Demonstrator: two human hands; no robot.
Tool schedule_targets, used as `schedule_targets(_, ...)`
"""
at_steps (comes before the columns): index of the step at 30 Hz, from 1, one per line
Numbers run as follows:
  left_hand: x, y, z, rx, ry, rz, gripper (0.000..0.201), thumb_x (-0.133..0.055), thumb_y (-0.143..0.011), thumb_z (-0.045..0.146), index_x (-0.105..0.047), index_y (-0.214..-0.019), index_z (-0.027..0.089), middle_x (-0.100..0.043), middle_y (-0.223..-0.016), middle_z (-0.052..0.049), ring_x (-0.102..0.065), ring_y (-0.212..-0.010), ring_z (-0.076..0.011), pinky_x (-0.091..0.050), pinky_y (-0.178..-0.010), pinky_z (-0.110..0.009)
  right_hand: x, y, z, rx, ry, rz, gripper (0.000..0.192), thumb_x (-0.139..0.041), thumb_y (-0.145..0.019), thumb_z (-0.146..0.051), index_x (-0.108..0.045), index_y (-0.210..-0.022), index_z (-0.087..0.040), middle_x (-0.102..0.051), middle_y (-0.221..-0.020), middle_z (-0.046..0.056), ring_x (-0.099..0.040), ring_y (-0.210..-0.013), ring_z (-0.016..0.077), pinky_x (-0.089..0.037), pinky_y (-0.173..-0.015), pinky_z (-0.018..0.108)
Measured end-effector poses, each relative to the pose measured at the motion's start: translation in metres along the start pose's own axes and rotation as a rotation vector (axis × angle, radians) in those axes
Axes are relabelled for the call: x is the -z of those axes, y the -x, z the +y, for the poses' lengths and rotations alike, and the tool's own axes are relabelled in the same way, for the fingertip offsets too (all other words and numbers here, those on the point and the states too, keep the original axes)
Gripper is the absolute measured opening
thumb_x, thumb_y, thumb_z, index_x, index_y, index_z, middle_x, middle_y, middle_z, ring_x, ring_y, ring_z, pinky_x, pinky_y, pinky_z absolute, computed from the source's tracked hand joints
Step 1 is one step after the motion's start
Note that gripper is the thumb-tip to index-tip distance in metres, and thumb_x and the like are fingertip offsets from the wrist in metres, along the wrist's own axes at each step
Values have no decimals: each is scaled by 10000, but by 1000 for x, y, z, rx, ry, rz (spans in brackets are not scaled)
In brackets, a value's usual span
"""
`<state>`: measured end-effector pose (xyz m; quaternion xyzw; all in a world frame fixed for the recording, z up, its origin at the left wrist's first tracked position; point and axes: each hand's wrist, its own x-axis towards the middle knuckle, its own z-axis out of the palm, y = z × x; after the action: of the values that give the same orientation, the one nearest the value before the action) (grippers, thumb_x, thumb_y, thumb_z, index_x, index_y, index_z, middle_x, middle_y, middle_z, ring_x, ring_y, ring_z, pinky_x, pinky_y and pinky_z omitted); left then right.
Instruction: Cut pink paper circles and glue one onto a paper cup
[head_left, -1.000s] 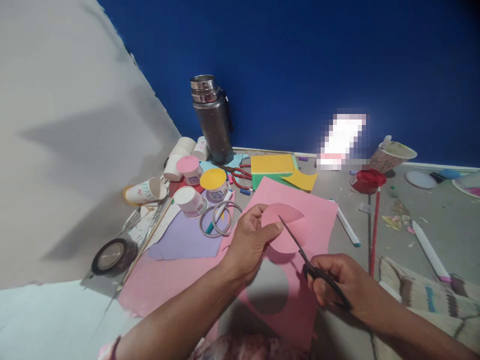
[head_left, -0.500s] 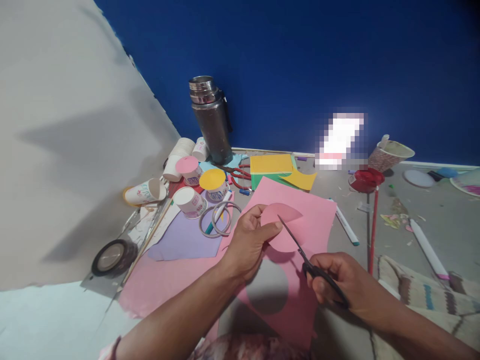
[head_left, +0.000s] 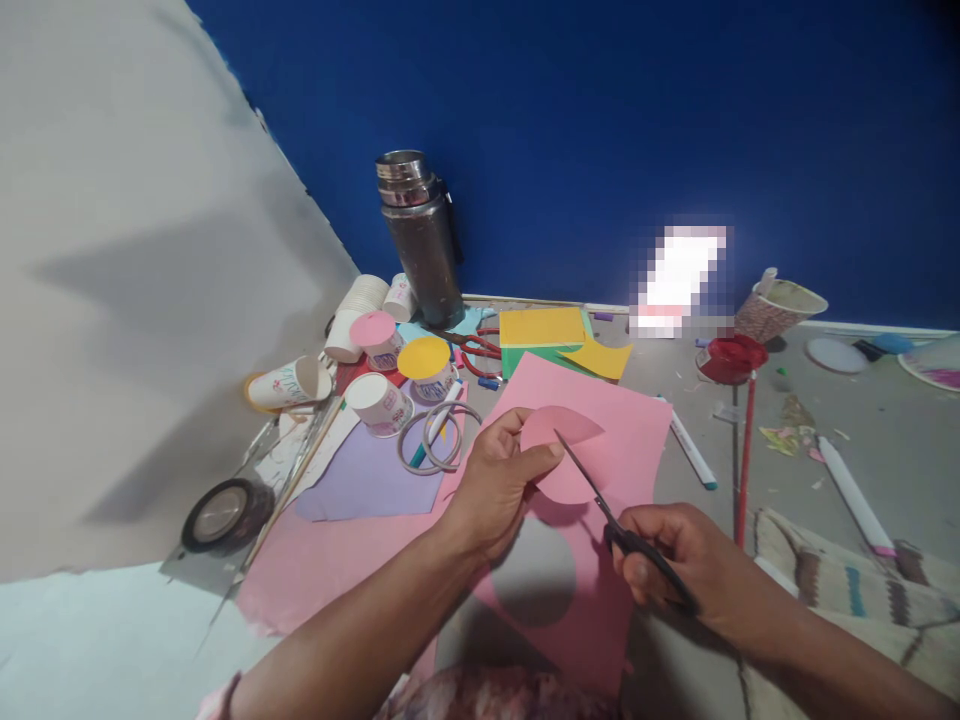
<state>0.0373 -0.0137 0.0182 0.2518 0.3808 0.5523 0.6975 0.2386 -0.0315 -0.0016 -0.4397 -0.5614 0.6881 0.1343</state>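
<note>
Above a pink paper sheet (head_left: 630, 425), the left hand (head_left: 491, 485) pinches a pink paper circle (head_left: 564, 455); the right hand (head_left: 675, 565) grips black scissors (head_left: 600, 505), blades cutting into the circle.

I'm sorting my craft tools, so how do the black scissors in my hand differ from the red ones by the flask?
The black scissors are held in the right hand, blades in the pink paper circle. The red scissors lie unused on the floor, partly hidden. Handle colours differ.
</note>
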Motion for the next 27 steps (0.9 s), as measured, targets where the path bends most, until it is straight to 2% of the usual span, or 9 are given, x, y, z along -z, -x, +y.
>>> schedule_targets(12, -2, 1, 1, 16, 2, 6, 341, -842, -675, 146, -625, -938, 143, -707, -841, -18, -626, -675, -106, -504, -666, -235, 1, -2, 8, -4, -10, -11, 716, -641, -637, -890, -532, -658, -182, -472, -560, -24, -326, -522, 97, -220, -496, 251)
schedule_targets(17, -1, 0, 2, -2, 19, 19, 365, -848, -674, 164, -612, -952, 152, -722, -847, -21, -670, -703, -141, -537, -695, -273, 5, 3, 4, 33, 77, -33, 725, -616, -672, -884, -594, -765, -165, -484, -640, -10, -339, -588, 120, -237, -531, 256)
schedule_targets(20, 0, -1, 4, -40, 30, 67, 363, -844, -691, 186, -612, -969, 166, -731, -868, -20, -695, -736, -162, -557, -743, -307, 12, 6, -2, 39, 102, -28, 668, -636, -697, -841, -568, -738, -178, -461, -636, -20, -323, -588, 118, -231, -527, 253)
schedule_targets(23, 1, -2, 4, -47, 2, 96, 358, -832, -713, 217, -632, -1005, 164, -746, -936, -43, -710, -798, -181, -562, -800, -330, 22, 5, -3, 10, 165, 92, 612, -663, -699, -793, -517, -664, -200, -453, -608, -20, -337, -571, 123, -252, -514, 252)
schedule_targets(25, 1, -1, 3, -57, -39, 105, 360, -821, -721, 214, -645, -1031, 161, -748, -995, -59, -709, -873, -185, -549, -848, -320, 29, 1, 1, 4, 287, 273, 560, -698, -712, -725, -486, -619, -215, -439, -585, -23, -356, -561, 132, -266, -511, 261)
schedule_targets(27, 1, 0, 2, -78, -89, 119, 359, -811, -723, 195, -652, -1043, 163, -744, -1033, -63, -697, -944, -185, -533, -889, -305, 35, -3, 7, 52, 492, 467, 462, -725, -742, -627, -531, -636, -221, -473, -578, -16, -403, -555, 151, -293, -521, 279)
